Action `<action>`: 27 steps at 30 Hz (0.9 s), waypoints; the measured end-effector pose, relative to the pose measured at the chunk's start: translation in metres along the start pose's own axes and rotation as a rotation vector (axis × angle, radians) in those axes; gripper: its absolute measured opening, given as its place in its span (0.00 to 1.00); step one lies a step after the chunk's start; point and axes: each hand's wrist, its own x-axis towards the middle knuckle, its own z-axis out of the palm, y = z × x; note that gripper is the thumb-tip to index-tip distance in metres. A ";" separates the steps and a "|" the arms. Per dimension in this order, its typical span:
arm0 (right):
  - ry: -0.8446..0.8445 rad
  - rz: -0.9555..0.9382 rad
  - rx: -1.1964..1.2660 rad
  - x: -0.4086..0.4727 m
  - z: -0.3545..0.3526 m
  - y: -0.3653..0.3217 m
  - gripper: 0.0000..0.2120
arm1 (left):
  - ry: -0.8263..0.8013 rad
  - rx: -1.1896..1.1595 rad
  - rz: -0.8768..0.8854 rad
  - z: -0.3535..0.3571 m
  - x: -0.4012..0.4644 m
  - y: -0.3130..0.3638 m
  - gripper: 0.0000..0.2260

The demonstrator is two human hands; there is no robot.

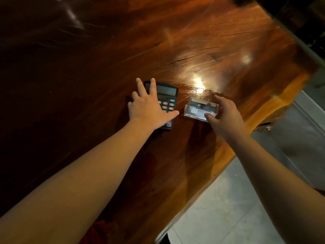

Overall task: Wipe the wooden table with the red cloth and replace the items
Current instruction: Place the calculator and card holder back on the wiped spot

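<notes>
A black calculator (167,95) lies flat on the glossy wooden table (211,50), near its middle. My left hand (149,110) rests on top of it with fingers spread, covering its left and lower keys. To the right, a small clear plastic card holder (198,109) stands on the table. My right hand (226,117) grips it, thumb on the near edge and fingers along its right side. A bit of the red cloth (98,231) shows at the bottom edge, under my left forearm.
The table's live edge (233,152) runs diagonally from the right side down to the bottom middle, with pale floor tiles (228,208) beyond it. A dark cabinet (299,18) sits past the far right corner. Bright light glare (199,85) lies just behind the card holder.
</notes>
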 end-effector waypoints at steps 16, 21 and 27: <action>-0.317 -0.314 0.146 -0.101 0.065 -0.168 0.41 | 0.010 -0.237 -0.117 -0.088 -0.135 -0.214 0.46; -0.405 -0.434 0.098 -0.141 0.098 -0.252 0.40 | 0.098 -0.235 -0.274 -0.104 -0.208 -0.309 0.47; -0.531 -0.603 0.053 -0.200 0.146 -0.347 0.36 | 0.223 -0.193 -0.580 -0.115 -0.299 -0.402 0.48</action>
